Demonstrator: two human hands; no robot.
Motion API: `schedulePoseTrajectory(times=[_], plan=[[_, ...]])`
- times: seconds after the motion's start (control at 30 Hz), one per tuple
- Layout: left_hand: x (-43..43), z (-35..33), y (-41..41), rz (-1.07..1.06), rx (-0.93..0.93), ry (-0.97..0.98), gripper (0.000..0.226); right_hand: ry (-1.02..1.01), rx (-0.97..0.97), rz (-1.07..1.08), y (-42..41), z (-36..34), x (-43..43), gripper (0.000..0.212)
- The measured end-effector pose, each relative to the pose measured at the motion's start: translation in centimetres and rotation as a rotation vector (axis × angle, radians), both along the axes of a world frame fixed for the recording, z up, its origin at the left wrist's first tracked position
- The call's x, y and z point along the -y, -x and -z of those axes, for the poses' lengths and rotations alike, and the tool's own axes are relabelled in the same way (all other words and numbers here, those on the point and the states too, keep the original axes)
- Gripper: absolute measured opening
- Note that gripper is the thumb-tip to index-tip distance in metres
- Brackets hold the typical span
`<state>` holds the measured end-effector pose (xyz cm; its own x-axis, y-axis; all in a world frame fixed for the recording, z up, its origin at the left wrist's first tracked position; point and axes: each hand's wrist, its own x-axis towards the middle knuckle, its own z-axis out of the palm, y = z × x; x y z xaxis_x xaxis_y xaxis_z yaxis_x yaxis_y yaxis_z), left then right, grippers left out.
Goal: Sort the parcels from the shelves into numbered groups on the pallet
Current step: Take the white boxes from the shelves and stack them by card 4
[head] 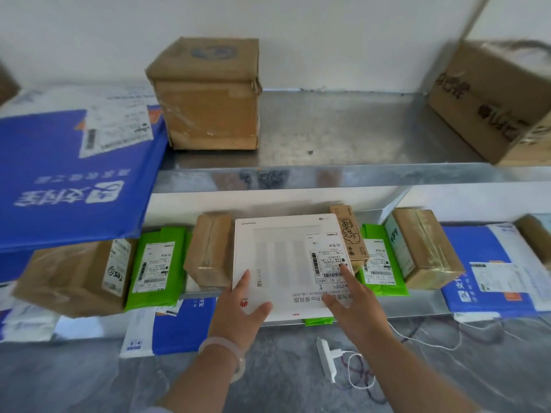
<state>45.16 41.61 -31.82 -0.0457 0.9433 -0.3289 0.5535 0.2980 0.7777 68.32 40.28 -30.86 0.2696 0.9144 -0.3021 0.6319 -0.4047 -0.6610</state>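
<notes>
Both grips lie flat, fingers straight, clasping nothing. Left grip (241,305) is spread over the near left corner of the white box (280,251), thumb across its top. Right grip (353,305) rests on the near right corner, forefinger out onto the label.

Box lies midway along the lower shelf (417,307), near end jutting past the front edge.

Risks, as I judge them:
- No real hold yet, so a pull may tip it off that edge.
- Green mailer (317,321) beneath may slide out with it.
- Small printed carton (348,234) just beside its far right corner and taped carton (208,251) close on the left could be knocked.
</notes>
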Motion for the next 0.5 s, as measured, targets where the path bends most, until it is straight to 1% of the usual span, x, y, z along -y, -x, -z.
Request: schedulePoseTrajectory(times=[0.2, 0.3, 0.5], plan=[[3.7, -7.0, 0.7, -0.064, 0.018, -0.016, 0.07, -0.025, -0.023, -0.002, 0.6, -6.9, 3.9, 0.074], [6.6, -11.2, 1.1, -0.088, 0.013, 0.005, 0.07, -0.013, -0.042, -0.014, 0.9, -11.1, 6.4, 0.074], [14.5, -19.1, 2.2, -0.157, 0.023, 0.061, 0.071, 0.058, 0.015, -0.13, 1.8, -19.1, 12.4, 0.074]])
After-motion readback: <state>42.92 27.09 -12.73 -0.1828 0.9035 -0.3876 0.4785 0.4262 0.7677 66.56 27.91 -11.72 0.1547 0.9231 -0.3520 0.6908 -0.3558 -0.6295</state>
